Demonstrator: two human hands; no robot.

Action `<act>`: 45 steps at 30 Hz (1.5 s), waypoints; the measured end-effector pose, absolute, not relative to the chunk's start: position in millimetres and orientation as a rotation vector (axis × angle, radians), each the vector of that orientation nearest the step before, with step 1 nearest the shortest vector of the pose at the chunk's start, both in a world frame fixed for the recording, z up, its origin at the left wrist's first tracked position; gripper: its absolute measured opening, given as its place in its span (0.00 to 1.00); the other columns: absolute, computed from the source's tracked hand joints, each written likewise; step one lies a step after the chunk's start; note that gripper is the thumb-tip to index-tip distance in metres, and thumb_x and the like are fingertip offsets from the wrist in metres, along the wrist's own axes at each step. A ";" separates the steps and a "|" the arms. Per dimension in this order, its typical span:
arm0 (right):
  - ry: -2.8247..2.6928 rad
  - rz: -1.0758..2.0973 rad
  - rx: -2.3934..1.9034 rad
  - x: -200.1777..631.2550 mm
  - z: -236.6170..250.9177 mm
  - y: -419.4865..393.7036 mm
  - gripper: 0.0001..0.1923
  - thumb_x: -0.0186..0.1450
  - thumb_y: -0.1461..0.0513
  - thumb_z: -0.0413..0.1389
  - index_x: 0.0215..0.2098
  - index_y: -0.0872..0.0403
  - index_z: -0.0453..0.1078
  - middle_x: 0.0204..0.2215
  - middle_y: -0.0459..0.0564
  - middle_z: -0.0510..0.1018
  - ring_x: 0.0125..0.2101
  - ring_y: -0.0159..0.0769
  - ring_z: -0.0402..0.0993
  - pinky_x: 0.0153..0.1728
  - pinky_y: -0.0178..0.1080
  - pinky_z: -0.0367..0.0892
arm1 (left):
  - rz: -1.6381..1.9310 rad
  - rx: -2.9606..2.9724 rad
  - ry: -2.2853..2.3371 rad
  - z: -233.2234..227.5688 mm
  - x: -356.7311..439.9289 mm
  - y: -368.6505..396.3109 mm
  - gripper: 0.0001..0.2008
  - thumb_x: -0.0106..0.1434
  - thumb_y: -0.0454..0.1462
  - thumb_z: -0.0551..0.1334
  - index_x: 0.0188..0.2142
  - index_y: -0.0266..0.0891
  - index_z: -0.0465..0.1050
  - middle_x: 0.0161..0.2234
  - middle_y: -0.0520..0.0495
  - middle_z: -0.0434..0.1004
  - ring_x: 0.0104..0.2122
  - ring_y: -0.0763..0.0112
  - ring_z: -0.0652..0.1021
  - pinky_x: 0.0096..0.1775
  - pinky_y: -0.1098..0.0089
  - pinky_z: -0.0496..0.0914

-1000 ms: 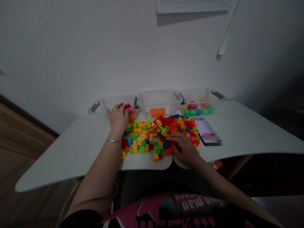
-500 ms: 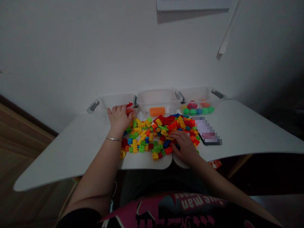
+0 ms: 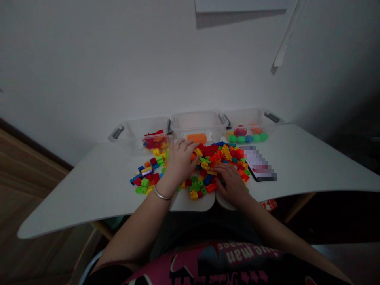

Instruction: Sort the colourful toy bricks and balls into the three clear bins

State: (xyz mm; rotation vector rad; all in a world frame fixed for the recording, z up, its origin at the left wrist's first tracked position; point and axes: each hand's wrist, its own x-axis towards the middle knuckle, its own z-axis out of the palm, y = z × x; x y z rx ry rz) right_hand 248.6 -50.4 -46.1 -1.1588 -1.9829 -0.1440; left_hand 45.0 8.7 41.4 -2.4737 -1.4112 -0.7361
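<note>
A heap of small plastic bricks [image 3: 218,156] in red, yellow, green, blue and orange covers the middle of a white table [image 3: 83,190]. My left hand [image 3: 179,162] lies flat on the heap's left part, fingers spread, holding nothing. My right hand [image 3: 230,181] rests on the heap's near right side, fingers bent over bricks; whether it grips one is hidden. Behind the heap stand three clear bins: the left bin [image 3: 133,132] holds red bricks [image 3: 154,139], the middle bin [image 3: 198,122] an orange brick [image 3: 196,138], the right bin [image 3: 252,118] coloured balls [image 3: 247,139].
A phone [image 3: 259,168] lies on the table right of the heap. A white wall rises just behind the bins. The table's near edge has a notch where my body sits. Wooden floor shows at the left.
My left hand has left the left bin, where red bricks now lie, and swung right onto the heap. Several bricks now lie uncovered at the heap's left. My right hand barely moved.
</note>
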 end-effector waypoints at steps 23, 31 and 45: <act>-1.920 -0.198 -1.388 252.1 -43.1 -51.1 0.09 0.64 0.66 0.53 0.37 0.54 0.76 0.40 0.51 0.81 0.45 0.46 0.73 0.53 0.49 0.65 | -0.614 -2.812 -1.084 21.3 79.1 18.3 0.11 0.67 0.36 0.57 0.45 0.42 0.77 0.49 0.45 0.78 0.52 0.61 0.73 0.59 0.53 0.63; -1.914 -0.166 -1.326 251.8 -43.9 -49.4 0.09 0.64 0.66 0.53 0.37 0.53 0.76 0.39 0.52 0.81 0.45 0.45 0.73 0.53 0.51 0.66 | -0.486 -2.589 -1.361 24.8 83.9 44.5 0.15 0.69 0.37 0.53 0.49 0.38 0.75 0.44 0.39 0.77 0.45 0.58 0.75 0.46 0.58 0.69; -1.907 -0.157 -1.273 251.8 -43.5 -48.2 0.10 0.63 0.67 0.53 0.39 0.54 0.75 0.41 0.53 0.81 0.48 0.46 0.71 0.54 0.52 0.66 | -0.390 -2.558 -1.238 22.4 85.1 60.0 0.13 0.67 0.35 0.55 0.43 0.41 0.79 0.41 0.40 0.78 0.44 0.56 0.74 0.44 0.56 0.67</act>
